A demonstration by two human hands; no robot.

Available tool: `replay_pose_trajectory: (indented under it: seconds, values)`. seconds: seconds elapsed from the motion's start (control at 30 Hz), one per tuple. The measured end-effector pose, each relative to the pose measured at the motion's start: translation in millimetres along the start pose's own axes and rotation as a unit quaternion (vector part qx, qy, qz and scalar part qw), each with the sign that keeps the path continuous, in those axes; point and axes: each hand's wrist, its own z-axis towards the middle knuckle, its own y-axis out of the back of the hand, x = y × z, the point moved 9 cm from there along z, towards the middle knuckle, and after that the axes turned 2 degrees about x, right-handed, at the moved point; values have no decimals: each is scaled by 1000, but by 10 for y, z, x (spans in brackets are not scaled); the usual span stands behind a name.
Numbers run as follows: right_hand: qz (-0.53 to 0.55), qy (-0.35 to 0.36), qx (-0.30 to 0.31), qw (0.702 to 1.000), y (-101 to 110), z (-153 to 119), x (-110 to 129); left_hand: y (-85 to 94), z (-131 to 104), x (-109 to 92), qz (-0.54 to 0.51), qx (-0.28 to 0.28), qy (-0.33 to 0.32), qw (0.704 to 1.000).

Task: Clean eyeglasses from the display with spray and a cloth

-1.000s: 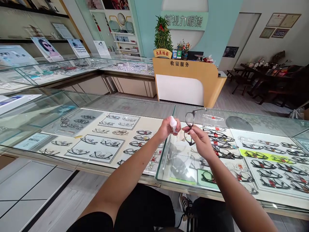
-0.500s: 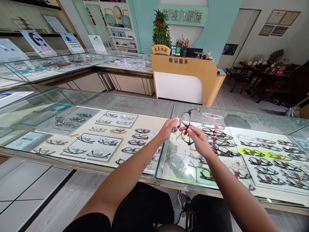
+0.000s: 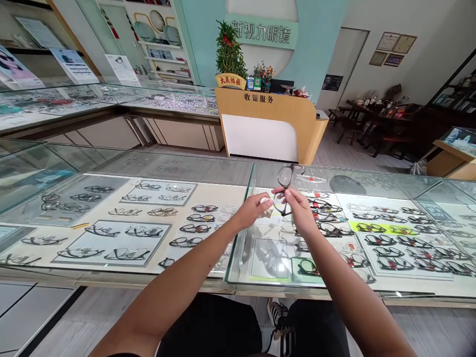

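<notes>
1. as it spans the whole foreground, the glass display counter (image 3: pixel 111 278) ranks largest; rows of displayed frames (image 3: pixel 431 266) lie inside.
2. right hand (image 3: pixel 300 210): thumb and fingers pinching the eyeglasses (image 3: pixel 284 185) at the bridge.
3. left hand (image 3: pixel 250 212): fingers curled round a small white object (image 3: pixel 265 200), just beside the lower lens.
4. eyeglasses, dark-rimmed: raised above the counter, on end, one lens above the pinch, the other below. judged light and stiff; lenses probably slick, easily smeared or scratched; hinges likely the fragile point. best grip: bridge or rim edges, clear of the lenses.
5. small white object: mostly hidden in the palm; probably light, material uncertain.
</notes>
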Motion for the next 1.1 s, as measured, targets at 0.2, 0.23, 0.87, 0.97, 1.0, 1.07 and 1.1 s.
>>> replay_pose_trajectory:
  seconds: [0.2, 0.23, 0.87, 0.97, 1.0, 1.07, 1.1]
  values:
    - [13, 2, -6, 1000, 34, 5, -10, 302, 34, -33, -19, -80, -31, 996]
    - [11, 3, -9, 1000, 50, 14, -23, 419, 45, -10, -21, -113, -33, 993]
    - [11, -9, -33, 999, 194, 74, -131, 1536, -49, 961, 148, -379, 153, 901]
    - [14, -6, -33, 999, 196, 79, -125, 1546, -70, 969, 142, -383, 162, 898]
    - [11, -5, -33, 999, 197, 79, -121, 1546, -74, 973, 138, -383, 166, 898]
    - [7, -4, -33, 999, 199, 80, -118, 1530, -79, 964, 125, -382, 172, 899]
    - [6, -4, -33, 999, 200, 80, -119, 1515, -80, 921, 123, -383, 164, 901]
